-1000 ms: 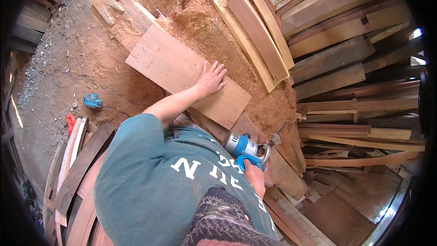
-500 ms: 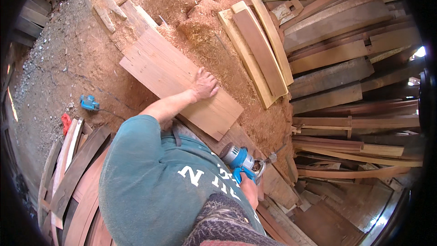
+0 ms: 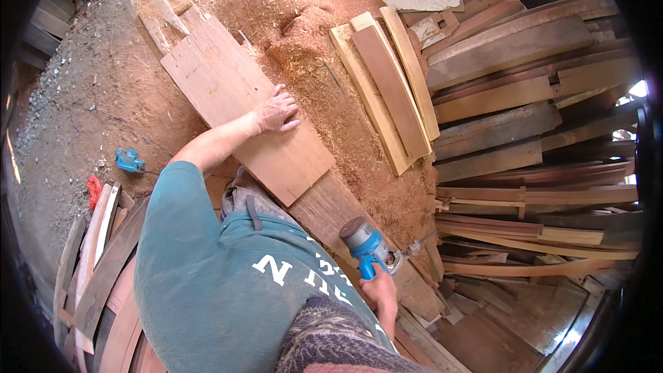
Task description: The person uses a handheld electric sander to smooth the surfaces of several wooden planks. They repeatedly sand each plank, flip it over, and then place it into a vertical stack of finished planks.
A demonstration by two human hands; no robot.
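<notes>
My left hand (image 3: 276, 112) lies flat with fingers spread on a long pale wooden plank (image 3: 221, 83) that runs diagonally over the sawdust-covered ground. The plank's near end rests on a darker board (image 3: 331, 215). My right hand (image 3: 380, 293) grips the blue handle of a small blue and grey power tool (image 3: 362, 240), which stands on that darker board just below the pale plank's end. My teal shirt fills the lower middle of the view.
A big heap of reddish sawdust (image 3: 297, 7) lies beyond the plank. Several cut planks (image 3: 387, 83) lean beside it, and stacked boards (image 3: 525, 103) fill the right side. A small blue tool (image 3: 128, 160) and a red item (image 3: 93, 190) lie at left, near curved boards (image 3: 97, 269).
The view has shifted, so the plank and my left hand now sit further left. My left hand stays flat on the plank; my right hand still holds the tool, slightly lower.
</notes>
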